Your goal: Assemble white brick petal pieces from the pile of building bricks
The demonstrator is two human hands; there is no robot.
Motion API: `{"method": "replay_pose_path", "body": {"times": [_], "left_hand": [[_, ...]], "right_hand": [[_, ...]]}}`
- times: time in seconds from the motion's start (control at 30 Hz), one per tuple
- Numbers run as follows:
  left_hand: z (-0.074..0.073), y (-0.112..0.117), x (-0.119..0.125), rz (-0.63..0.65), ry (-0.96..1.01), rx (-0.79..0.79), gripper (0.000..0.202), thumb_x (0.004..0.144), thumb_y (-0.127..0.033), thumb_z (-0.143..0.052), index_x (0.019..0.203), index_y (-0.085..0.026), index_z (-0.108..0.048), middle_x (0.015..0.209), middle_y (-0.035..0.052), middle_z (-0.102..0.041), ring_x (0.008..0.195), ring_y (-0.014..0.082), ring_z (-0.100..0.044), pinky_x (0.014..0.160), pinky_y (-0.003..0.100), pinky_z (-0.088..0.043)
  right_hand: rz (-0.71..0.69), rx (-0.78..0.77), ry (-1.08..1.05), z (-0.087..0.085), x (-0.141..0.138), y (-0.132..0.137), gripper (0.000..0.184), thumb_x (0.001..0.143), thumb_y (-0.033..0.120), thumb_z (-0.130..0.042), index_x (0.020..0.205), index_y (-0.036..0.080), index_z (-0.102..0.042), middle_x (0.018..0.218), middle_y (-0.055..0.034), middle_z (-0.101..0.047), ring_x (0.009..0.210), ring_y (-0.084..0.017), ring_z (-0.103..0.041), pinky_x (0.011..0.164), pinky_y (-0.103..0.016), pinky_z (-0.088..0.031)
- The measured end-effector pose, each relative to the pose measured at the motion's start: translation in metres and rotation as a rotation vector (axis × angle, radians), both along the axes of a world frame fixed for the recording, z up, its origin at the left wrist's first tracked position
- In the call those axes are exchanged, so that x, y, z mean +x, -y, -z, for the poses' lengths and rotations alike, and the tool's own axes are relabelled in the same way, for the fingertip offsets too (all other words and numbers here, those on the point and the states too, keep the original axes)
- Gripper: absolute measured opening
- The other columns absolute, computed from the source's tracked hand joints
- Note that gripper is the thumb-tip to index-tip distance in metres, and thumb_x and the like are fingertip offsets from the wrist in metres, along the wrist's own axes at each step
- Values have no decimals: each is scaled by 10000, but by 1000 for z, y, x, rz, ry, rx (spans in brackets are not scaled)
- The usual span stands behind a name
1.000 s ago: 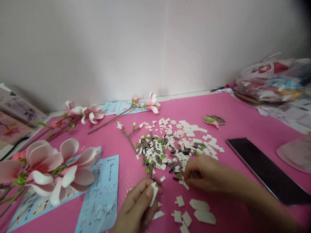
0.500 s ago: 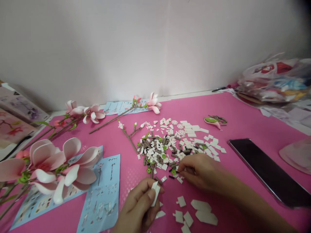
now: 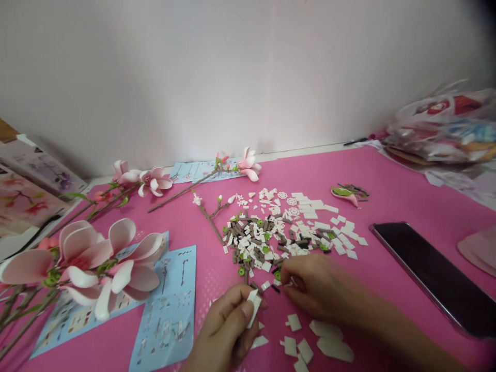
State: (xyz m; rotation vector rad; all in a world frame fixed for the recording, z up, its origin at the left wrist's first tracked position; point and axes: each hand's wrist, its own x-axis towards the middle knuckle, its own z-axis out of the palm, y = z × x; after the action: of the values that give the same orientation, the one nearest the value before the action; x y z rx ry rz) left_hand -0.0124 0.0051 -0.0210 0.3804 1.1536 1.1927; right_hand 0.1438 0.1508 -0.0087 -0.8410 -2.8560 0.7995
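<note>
**While the left hand (image 3: 225, 330) pinches a white plate (image 3: 253, 307), the right hand (image 3: 313, 287) works at a brick heap (image 3: 267, 237)**

As we look down on the pink surface (image 3: 391, 186), we see the left hand's grip closed on the white plate, which stands upright between thumb and fingers. The right hand's grip is nearly closed at the near edge of the heap, its fingertips (image 3: 289, 279) among loose pieces, but we cannot tell whether they have hold of one. The heap mixes white, taupe and lime-green parts. Larger white plates (image 3: 306, 343) lie just below the right hand, and a budded sprig (image 3: 209, 217) lies beside the heap. Farther left, we find a pink magnolia flower (image 3: 104, 263) overlapping blue instruction sheets (image 3: 166, 310). A dark phone (image 3: 430, 279) lies to the right, and plastic bags (image 3: 445, 124) are piled beyond it.
</note>
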Motion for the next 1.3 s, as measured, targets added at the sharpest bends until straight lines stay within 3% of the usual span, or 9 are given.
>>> {"method": "replay_pose_path", "body": {"times": [0.27,0.43,0.67,1.0,1.3], "left_hand": [[2,0,2,-49,38,-11,327,750,-475,-716,752,-197,-546,538,-96,-363,464,60,-225,495,175,-257],[4,0,1,-24,57,27,255,818,-437,-668,800,-200,-578,497,-104,-349,428,52,-210,486,168,-249],[3,1,1,-60,71,12,259,778,-432,-717,755,-202,-601,520,-100,-368,452,45,-241,579,165,-347],[-6,-4,1,-156,-39,13,308,764,-456,-709,744,-175,-585,458,-108,-338,421,49,-191,417,174,-131],[-5,-5,0,-217,-56,7,310,752,-451,-720,745,-170,-590,470,-93,-386,429,47,-219,430,168,-165]], "right_hand": [[-5,26,-13,2,-4,3,166,793,97,-515,758,190,-649,686,-8,-640,626,-143,-557,565,-250,-302],[-8,36,-52,9,-5,4,134,834,150,-536,789,187,-656,719,-18,-660,660,-152,-583,589,-258,-321],[-24,67,-25,10,-8,4,171,866,144,-511,772,178,-650,722,-23,-658,668,-146,-568,593,-259,-317],[115,23,-10,1,-3,-3,251,921,172,-475,733,184,-642,651,-5,-625,577,-130,-527,532,-254,-279],[165,22,30,6,-6,-4,188,884,190,-544,734,199,-657,661,-1,-644,589,-148,-554,524,-261,-277]]}}
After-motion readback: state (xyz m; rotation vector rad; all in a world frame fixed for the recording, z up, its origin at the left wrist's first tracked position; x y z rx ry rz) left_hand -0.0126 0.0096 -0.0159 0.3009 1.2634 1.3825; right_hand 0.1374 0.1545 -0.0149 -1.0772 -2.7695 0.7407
